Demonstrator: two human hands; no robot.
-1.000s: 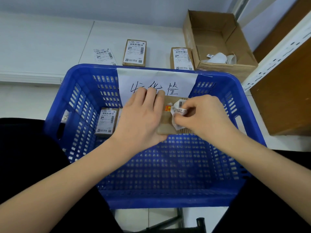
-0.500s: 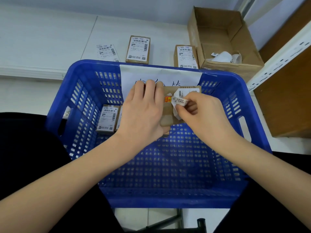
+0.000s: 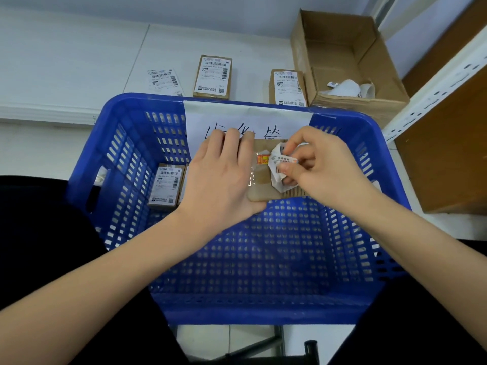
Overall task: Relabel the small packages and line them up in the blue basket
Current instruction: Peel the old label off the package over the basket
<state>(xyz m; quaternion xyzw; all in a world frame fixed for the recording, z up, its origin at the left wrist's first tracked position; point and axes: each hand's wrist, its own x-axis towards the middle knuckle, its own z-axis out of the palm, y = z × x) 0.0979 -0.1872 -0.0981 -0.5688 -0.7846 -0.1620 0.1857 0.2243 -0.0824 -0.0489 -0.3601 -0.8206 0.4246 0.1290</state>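
Peeled further off the held package than half a second ago, and crumpled more tightly between thumb and fingertips: the old label (image 3: 279, 164), with more bare brown card now exposed beneath it. Meaning for the task, as a judgement: removal of the old label nearly complete, new label not yet applied. From left to right now: on the white surface (image 3: 66, 61) beyond the basket, a loose shipping label (image 3: 164, 80) lying flat, then a labelled package (image 3: 213, 76), then a second labelled package (image 3: 288, 87) just beside an open cardboard box (image 3: 342, 61) with crumpled white paper scraps (image 3: 347, 88) inside. Nearer, the blue basket (image 3: 126, 154), a handwritten paper sign (image 3: 247, 122) taped on its far wall. Inside at its left end, one relabelled package (image 3: 166, 186) standing against the side, with the edge of another just right of it, mostly hidden behind the wrist. At centre, above the basket, the left hand (image 3: 224, 177) gripping the small package (image 3: 261, 188), fingers wrapped over its far edge and thumb side under its near edge. At right, the right hand (image 3: 321, 167) pinching the crumpled old label, pulling it away from the package's right half. Far right, a white slotted shelf upright (image 3: 434, 88) and a brown panel (image 3: 448, 154). Likely next: scrap to the cardboard box, then the loose label onto the bare card.
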